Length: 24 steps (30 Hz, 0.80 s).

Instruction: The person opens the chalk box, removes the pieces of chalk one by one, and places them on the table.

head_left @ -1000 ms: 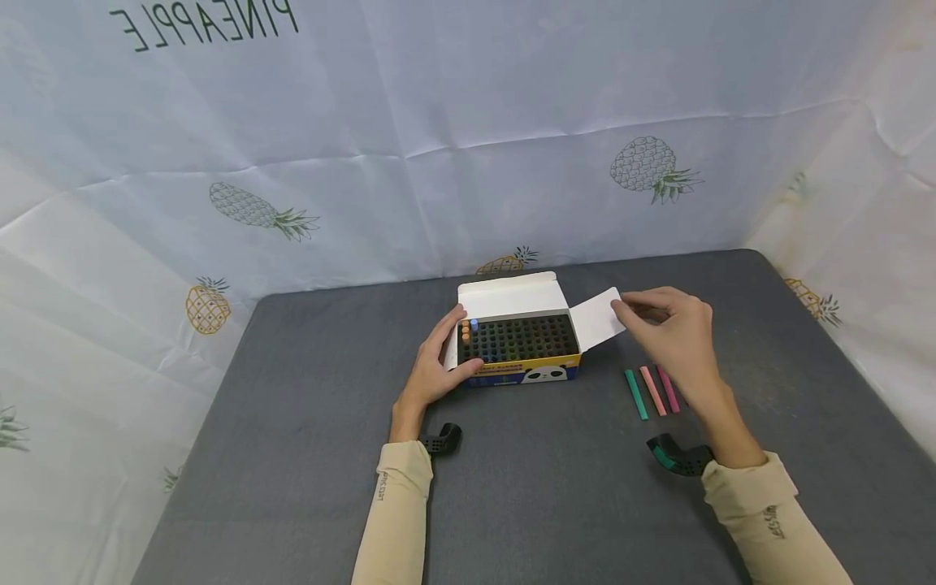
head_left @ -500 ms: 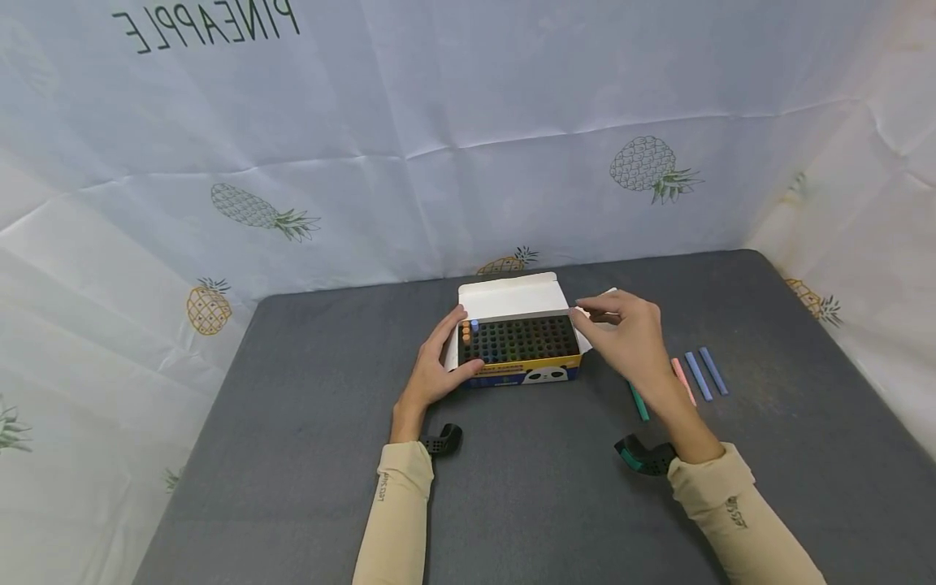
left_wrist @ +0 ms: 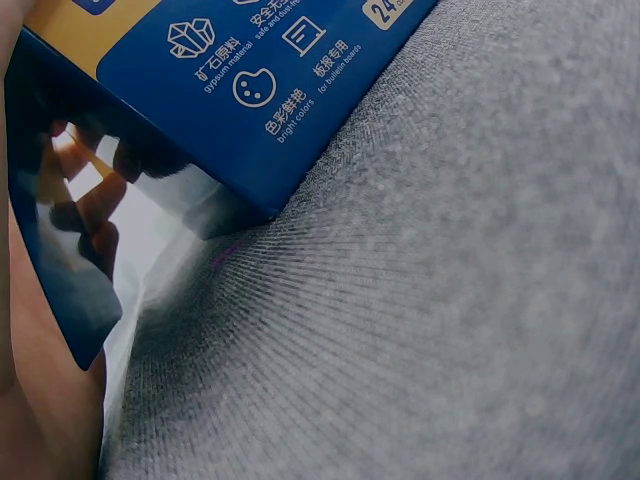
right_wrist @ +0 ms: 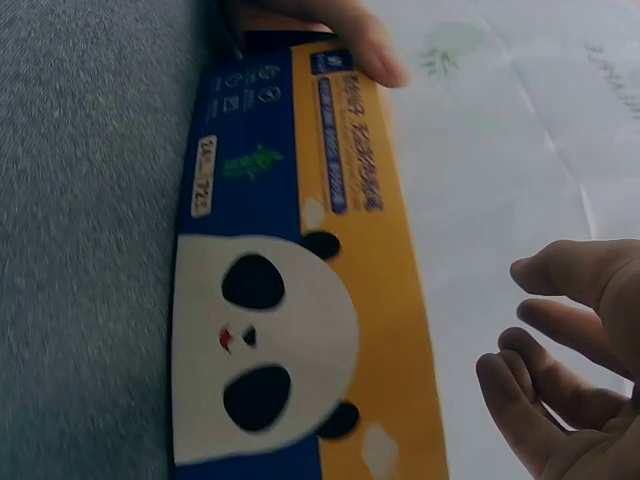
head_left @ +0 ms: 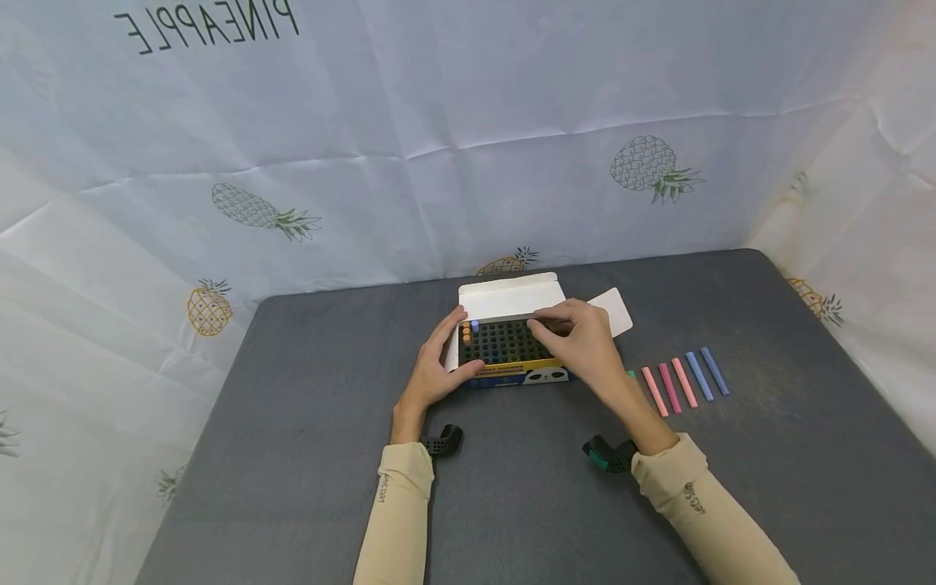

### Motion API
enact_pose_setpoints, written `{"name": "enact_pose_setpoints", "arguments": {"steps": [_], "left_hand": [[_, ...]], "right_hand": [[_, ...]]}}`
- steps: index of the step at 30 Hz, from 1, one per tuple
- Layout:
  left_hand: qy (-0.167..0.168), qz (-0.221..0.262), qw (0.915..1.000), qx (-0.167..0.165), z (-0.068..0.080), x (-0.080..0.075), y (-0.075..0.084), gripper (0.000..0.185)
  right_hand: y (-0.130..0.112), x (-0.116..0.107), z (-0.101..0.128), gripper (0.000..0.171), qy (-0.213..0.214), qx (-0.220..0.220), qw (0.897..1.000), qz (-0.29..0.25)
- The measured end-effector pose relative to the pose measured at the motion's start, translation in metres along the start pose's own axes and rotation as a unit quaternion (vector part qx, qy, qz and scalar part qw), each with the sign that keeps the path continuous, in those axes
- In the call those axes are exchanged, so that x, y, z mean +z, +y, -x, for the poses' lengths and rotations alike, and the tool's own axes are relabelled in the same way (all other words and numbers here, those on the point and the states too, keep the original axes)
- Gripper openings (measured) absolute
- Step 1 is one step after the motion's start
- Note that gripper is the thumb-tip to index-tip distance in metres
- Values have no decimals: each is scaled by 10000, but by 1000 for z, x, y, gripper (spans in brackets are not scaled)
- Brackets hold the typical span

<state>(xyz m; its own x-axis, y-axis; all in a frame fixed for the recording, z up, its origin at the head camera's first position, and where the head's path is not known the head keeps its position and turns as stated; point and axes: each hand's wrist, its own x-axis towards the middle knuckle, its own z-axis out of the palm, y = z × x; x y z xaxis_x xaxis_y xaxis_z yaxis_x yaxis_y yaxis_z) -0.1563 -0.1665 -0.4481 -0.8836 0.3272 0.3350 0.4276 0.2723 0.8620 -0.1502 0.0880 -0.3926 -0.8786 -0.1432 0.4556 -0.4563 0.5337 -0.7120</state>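
Observation:
An open chalk box (head_left: pixel 521 372) with a panda on its yellow and blue front (right_wrist: pixel 280 350) stands mid-table, its white lid (head_left: pixel 512 295) up at the back and a side flap (head_left: pixel 614 310) out to the right. A few orange and blue chalk ends (head_left: pixel 469 328) fill the left back corner of its dark grid. My left hand (head_left: pixel 442 357) grips the box's left end, thumb on the front (right_wrist: pixel 352 40). My right hand (head_left: pixel 574 341) hovers over the grid's right part, fingers (right_wrist: pixel 560 340) loosely bent and holding nothing. The left wrist view shows only the box's blue side (left_wrist: pixel 250 90).
Several chalk sticks lie in a row right of the box: pink ones (head_left: pixel 653 391) and two blue (head_left: pixel 706 374), with a green one (head_left: pixel 631 374) mostly hidden by my right wrist. The grey table (head_left: pixel 292 455) is backed by pineapple-print cloth (head_left: pixel 439 162).
My right hand let go of the right side flap and moved left over the box's grid, uncovering the row of chalk sticks. My left hand and the box stayed put.

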Motion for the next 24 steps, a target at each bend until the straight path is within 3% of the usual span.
{"name": "enact_pose_setpoints", "arguments": {"steps": [6, 24], "left_hand": [[-15, 41, 10000, -8, -1, -1, 0, 80], [50, 14, 9999, 102, -1, 0, -1, 79]], "right_hand": [[-3, 16, -5, 14, -100, -113, 9999, -43], [-11, 63, -18, 19, -573, 133, 9980, 221]]}}
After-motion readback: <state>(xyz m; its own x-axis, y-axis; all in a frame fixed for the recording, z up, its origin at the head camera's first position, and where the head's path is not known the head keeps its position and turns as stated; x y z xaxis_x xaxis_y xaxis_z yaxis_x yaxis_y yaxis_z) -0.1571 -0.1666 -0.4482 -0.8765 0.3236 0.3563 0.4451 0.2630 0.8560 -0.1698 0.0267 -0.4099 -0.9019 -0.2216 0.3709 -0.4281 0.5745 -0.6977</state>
